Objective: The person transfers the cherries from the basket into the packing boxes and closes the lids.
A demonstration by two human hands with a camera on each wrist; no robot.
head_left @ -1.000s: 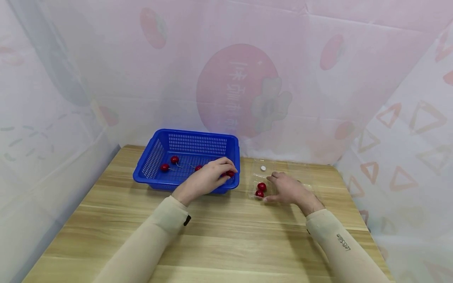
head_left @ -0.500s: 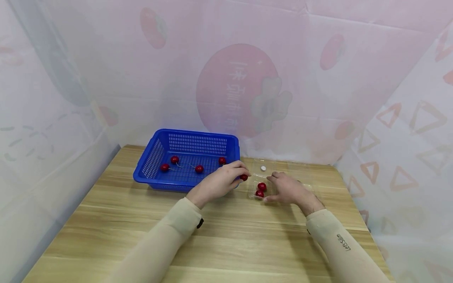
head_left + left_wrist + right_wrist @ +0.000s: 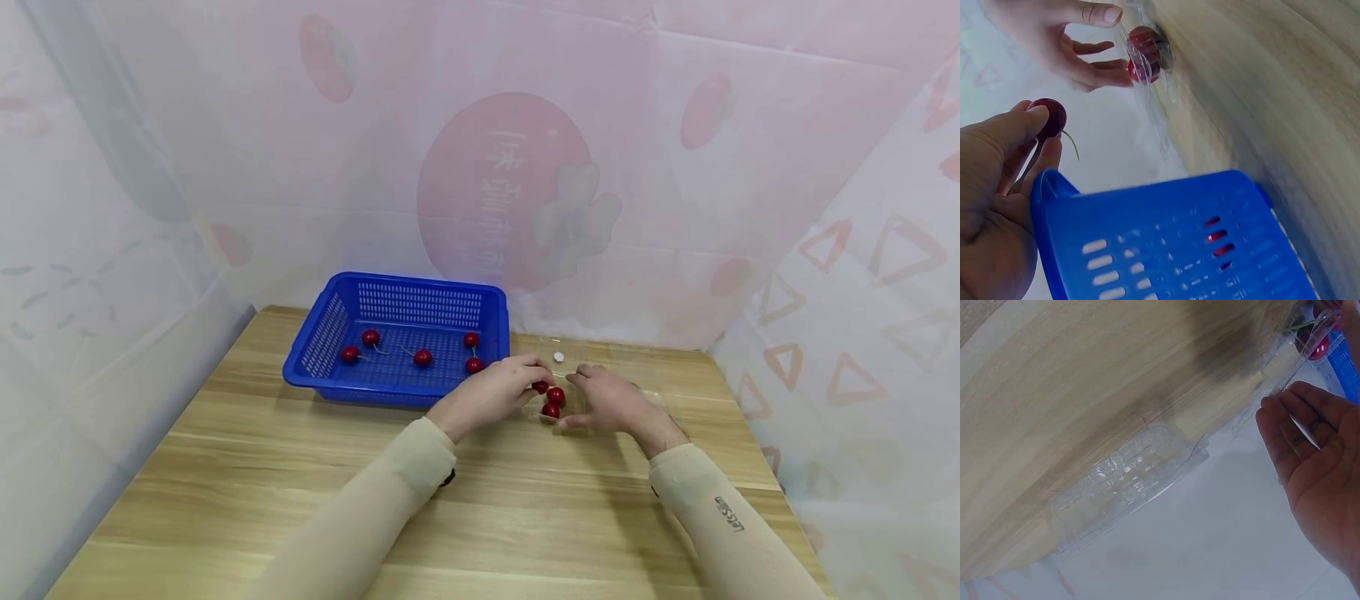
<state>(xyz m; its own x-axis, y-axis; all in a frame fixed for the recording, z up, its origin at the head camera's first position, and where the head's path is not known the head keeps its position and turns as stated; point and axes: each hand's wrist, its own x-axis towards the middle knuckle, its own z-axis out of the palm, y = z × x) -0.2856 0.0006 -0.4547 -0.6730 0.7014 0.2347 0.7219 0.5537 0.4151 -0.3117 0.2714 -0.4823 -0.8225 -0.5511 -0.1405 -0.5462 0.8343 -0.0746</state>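
Observation:
My left hand (image 3: 498, 390) pinches a dark red cherry (image 3: 1054, 117) with a thin green stem between thumb and fingertips. In the head view that cherry is just left of two others (image 3: 555, 396) lying in a clear plastic box (image 3: 534, 417). My right hand (image 3: 611, 402) is at the right side of this box. Its fingers look fairly straight in the right wrist view, with fingertips touching the box's edge. A blue basket (image 3: 397, 390) stands to the left, holding several cherries (image 3: 422, 358).
Another clear plastic box (image 3: 1129, 475) lies beyond my right hand on the wooden table (image 3: 510, 517). A small white round spot (image 3: 558, 357) shows on the raised clear lid behind the cherries. A printed cloth wall (image 3: 637, 283) rises along the table's back edge.
My left hand has lifted a cherry out of the blue basket and moved right over its rim to the clear box. The right hand has stayed in place.

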